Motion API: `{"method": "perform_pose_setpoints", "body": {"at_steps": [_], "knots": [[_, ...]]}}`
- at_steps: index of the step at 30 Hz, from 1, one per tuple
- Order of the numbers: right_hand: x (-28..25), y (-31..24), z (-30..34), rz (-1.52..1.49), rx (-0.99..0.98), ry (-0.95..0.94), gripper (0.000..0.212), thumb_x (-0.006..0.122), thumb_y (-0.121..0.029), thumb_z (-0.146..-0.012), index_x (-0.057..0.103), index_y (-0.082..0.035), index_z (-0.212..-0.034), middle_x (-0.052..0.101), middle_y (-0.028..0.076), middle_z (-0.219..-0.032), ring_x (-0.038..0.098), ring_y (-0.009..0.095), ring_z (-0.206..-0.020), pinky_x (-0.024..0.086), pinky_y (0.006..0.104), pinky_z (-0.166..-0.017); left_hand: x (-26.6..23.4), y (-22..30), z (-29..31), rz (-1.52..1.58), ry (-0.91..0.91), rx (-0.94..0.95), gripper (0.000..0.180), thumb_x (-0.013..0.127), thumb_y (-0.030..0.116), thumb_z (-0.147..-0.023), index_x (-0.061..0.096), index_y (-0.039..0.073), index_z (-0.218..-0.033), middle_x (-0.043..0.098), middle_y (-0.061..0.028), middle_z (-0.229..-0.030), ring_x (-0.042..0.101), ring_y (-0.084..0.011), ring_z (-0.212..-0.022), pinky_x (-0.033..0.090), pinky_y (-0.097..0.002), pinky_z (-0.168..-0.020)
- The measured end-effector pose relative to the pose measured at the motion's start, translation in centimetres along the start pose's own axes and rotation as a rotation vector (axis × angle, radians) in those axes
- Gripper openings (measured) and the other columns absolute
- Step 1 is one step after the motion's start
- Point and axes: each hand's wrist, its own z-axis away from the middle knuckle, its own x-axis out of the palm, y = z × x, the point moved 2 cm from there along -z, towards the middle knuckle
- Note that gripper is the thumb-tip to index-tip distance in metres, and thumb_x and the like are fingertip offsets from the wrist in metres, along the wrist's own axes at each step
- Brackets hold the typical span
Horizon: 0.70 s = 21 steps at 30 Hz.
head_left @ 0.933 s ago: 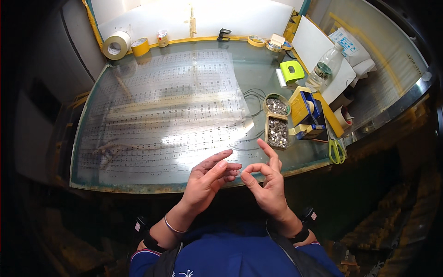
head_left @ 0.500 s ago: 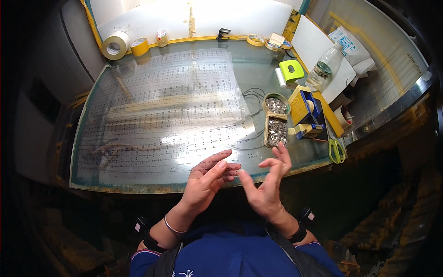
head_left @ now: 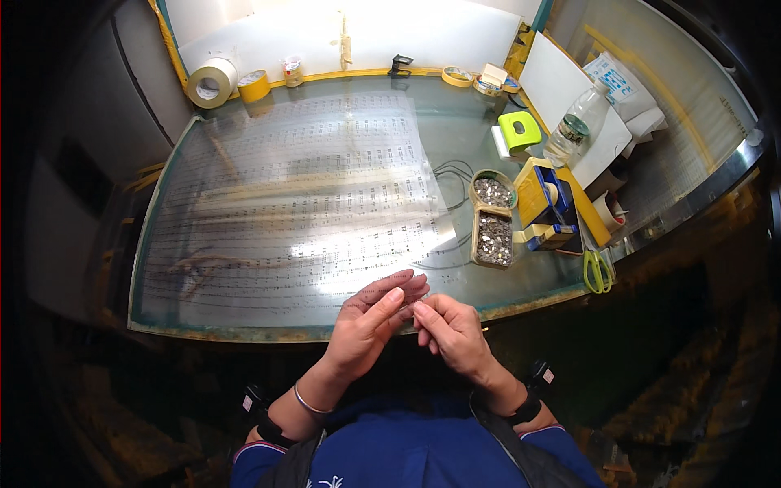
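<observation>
A large clear film sheet [head_left: 313,215] printed with rows of small dark marks lies over the glass tabletop [head_left: 455,276]. At its near edge my left hand [head_left: 362,329] grips it, thumb on top, with the fingers underneath showing through the film and its marks. My right hand [head_left: 455,329] is closed in a pinch just beside the left fingertips, close to the sheet's near right edge. Whatever lies between the right thumb and forefinger is too small to make out.
Right of the sheet stand a round tub [head_left: 494,190] and a rectangular tub [head_left: 493,238] of small bits. Beyond them are a tape dispenser [head_left: 537,195], green scissors [head_left: 598,272], a green hole punch [head_left: 519,130] and a bottle [head_left: 567,134]. Tape rolls [head_left: 213,83] line the back.
My right hand has gone from spread fingers to a pinch and moved left and slightly down, against the left fingertips. The left hand keeps its hold. The whole view has shifted slightly.
</observation>
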Motion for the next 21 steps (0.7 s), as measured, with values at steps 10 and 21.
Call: {"method": "perform_pose_setpoints", "body": {"at_steps": [10, 21], "knots": [[0.4, -0.1, 0.1, 0.013, -0.027, -0.085, 0.04, 0.034, -0.038, -0.097, 0.053, -0.003, -0.096, 0.057, 0.008, -0.068, 0.051, 0.009, -0.055, 0.042, 0.02, -0.052, -0.3, 0.8, 0.2, 0.055, 0.04, -0.064, 0.035, 0.047, 0.013, -0.092, 0.046, -0.003, -0.123, 0.052, -0.0184, -0.121, 0.05, -0.0258, -0.114, 0.041, -0.0375, -0.096], [-0.7, -0.9, -2.3, -0.921, 0.124, -0.23, 0.083, 0.035, -0.055, -0.09, -0.007, -0.004, -0.141, 0.015, 0.032, -0.14, 0.026, 0.043, -0.129, 0.026, 0.0523, -0.105, -13.5, 8.3, 21.3, -0.263, 0.029, -0.079, 0.028, 0.059, 0.006, -0.067, 0.059, -0.013, -0.087, 0.062, -0.0288, -0.08, 0.063, -0.0324, -0.06, 0.054, -0.0385, -0.057]]}}
